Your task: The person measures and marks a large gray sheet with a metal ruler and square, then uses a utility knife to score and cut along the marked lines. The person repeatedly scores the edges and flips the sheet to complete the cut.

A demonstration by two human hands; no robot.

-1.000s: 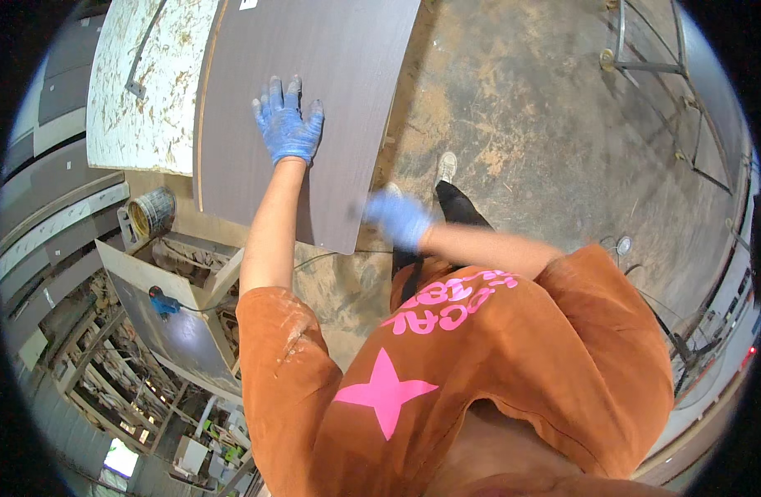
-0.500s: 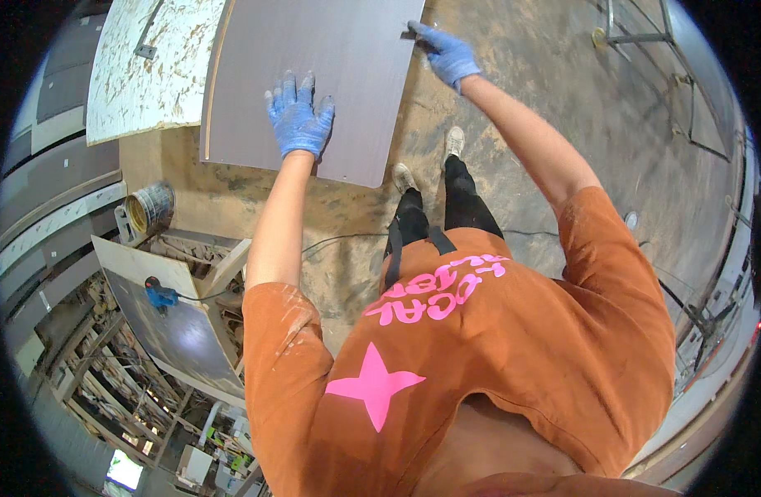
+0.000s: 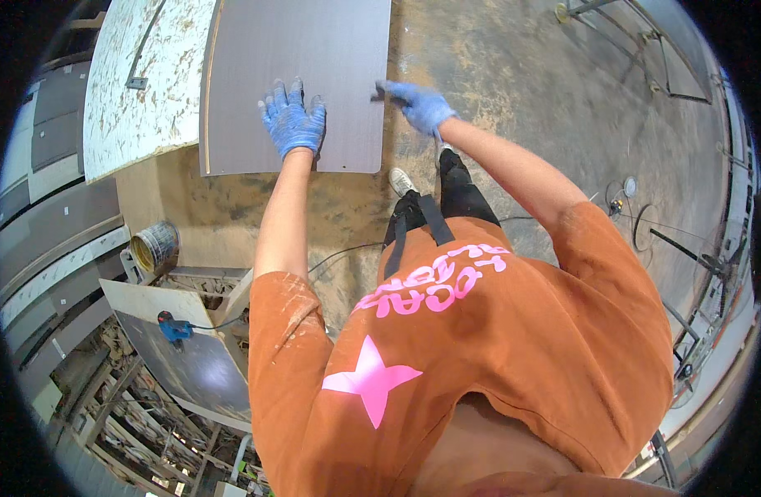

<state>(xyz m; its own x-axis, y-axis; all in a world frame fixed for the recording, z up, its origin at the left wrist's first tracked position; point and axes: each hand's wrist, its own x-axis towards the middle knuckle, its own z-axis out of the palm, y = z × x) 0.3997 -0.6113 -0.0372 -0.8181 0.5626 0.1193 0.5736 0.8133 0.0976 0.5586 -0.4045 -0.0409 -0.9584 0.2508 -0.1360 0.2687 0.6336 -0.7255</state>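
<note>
A large grey panel [image 3: 339, 50] with a thin light strip along its left edge lies ahead of me. My left hand [image 3: 294, 126], in a blue work glove, rests flat on its face near the near end, fingers spread. At the panel's right edge, my right hand [image 3: 423, 109], gloved alike, is closed on a small dark flat tool [image 3: 378, 92]. The tool's end meets the edge; blur and the fingers hide its exact kind.
A paint-spattered white board [image 3: 149, 91] lies left of the panel. Nearer on the left are a stained bucket [image 3: 155, 247] and a blue corded power tool [image 3: 174, 328] on a dark-topped bench [image 3: 178, 369]. A cord [image 3: 347, 250] crosses the floor; a metal frame [image 3: 662, 74] stands far right.
My right hand has drawn the small dark tool toward me along the panel's right edge. My left hand stays flat on the panel, and the view has shifted slightly.
</note>
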